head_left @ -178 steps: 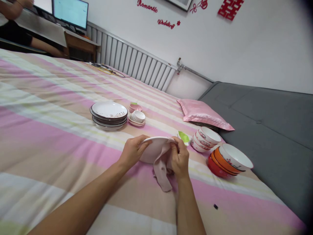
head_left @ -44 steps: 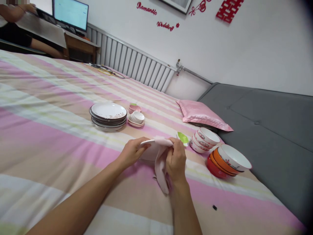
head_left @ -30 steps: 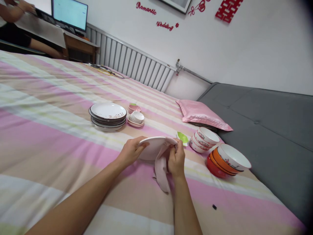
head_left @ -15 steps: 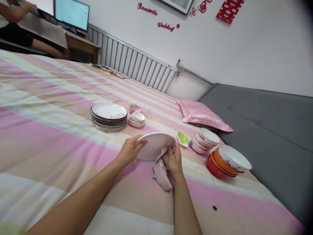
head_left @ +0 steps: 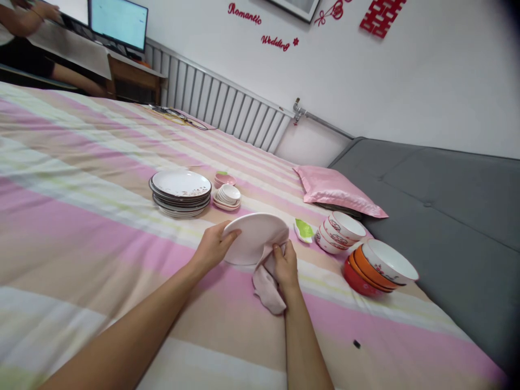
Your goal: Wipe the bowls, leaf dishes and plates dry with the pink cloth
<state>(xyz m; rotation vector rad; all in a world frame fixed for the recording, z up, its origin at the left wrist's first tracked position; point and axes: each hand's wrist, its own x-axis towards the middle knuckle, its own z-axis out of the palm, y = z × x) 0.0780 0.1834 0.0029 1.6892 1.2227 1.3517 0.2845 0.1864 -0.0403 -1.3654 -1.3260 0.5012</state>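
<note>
A white plate (head_left: 251,238) is held tilted above the striped bedspread, its broad face turned toward me. My left hand (head_left: 214,245) grips its left rim, thumb on the near face and fingers behind. At the right rim my right hand (head_left: 286,265) is closed on a pale pink cloth (head_left: 268,287), pressing it to the plate; the loose end hangs below. The right fingers behind the plate are hidden. Beyond the left hand stands a stack of plates (head_left: 181,185), the top one white with a dark rim and a floral print.
Small white bowls (head_left: 228,193) and pink dishes (head_left: 225,179) sit beside the stack. To the right are a green leaf-shaped dish (head_left: 304,230), stacked patterned bowls (head_left: 340,232) and larger bowls (head_left: 379,265). Behind them lies a pink pillow (head_left: 337,189). A person (head_left: 24,27) sits far left.
Both hands have shifted slightly up and left with the plate and cloth. The plate's face has tipped a little more upright. The dishes on the bed stay where they were.
</note>
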